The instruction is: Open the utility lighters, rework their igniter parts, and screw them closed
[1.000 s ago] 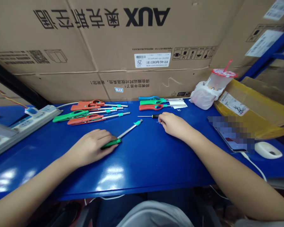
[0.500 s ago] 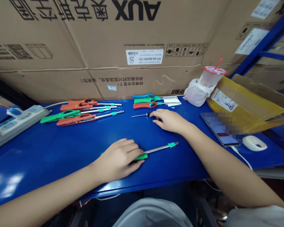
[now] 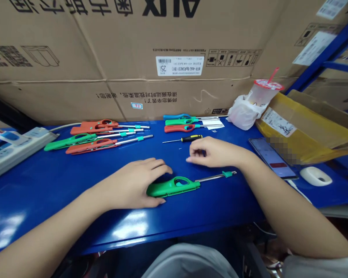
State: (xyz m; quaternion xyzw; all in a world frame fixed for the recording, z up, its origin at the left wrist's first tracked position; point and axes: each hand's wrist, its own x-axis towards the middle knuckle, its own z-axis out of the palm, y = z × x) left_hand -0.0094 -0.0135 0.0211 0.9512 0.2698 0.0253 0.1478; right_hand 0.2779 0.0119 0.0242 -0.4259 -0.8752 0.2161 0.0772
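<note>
My left hand [image 3: 133, 181] curves over the handle end of a green gas lighter [image 3: 176, 186], fingers on its far side and thumb on its near side. The lighter lies on the blue table with its metal tube and teal sleeve pointing right. My right hand [image 3: 211, 151] hovers or rests just above that tube, its fingers curled in and no object showing in them. Beyond it lies a black and yellow screwdriver [image 3: 191, 138], its thin shaft pointing left, apart from the fingers.
More lighters, orange and green [image 3: 92, 145], lie at the back left beside a power strip [image 3: 20, 150]. Blue, green and red lighters [image 3: 181, 128] lie at the back middle. A bagged cup [image 3: 263, 94], yellow package [image 3: 304, 131], phone [image 3: 274, 156] and white case [image 3: 316, 176] stand right.
My right hand has let go of the screwdriver and drawn nearer. The green lighter has shifted right, and my left hand has slid back toward its handle end, uncovering more of it.
</note>
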